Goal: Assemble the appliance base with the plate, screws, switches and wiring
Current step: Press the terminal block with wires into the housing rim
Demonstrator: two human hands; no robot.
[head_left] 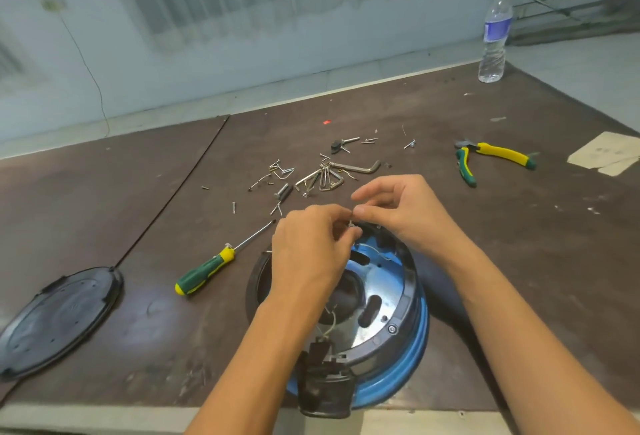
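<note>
Broad dark-brown worktop [519,244], matte, scuffed and scratched, pale along the near edge. Near that edge, right under the arms, round appliance base [420,341]: glossy blue plastic skirt outside, black plastic ring within, then a shiny dished metal plate [384,292] pierced with oblong slots and small holes. Black boxy plastic housing [325,386] at the near side of the ring, overhanging the worktop edge; thin pale wires [329,324] running from it up across the plate. Well to the left, flat round black plastic cover [59,320], lying apart from the base.

Left hand [308,251] over the far half of the plate, fingers curled tight, tips pinching a tiny pale part [351,224] at the far rim of the ring; too small to identify. Right hand [401,209] meeting it from the other side, thumb and forefinger closed on the same part, remaining fingers lifted and loosely bent.

Clear ribbed plastic water bottle [493,36] with a blue label, upright at the far right corner. Green-and-yellow-handled screwdriver [207,270] flat just left of the base, steel shaft pointing toward the hands. Green-and-yellow pliers [498,156] to the right, handles splayed. Beyond the hands, a bunch of bent steel hex keys [325,175], then small silver screws [273,171] scattered around them.
</note>
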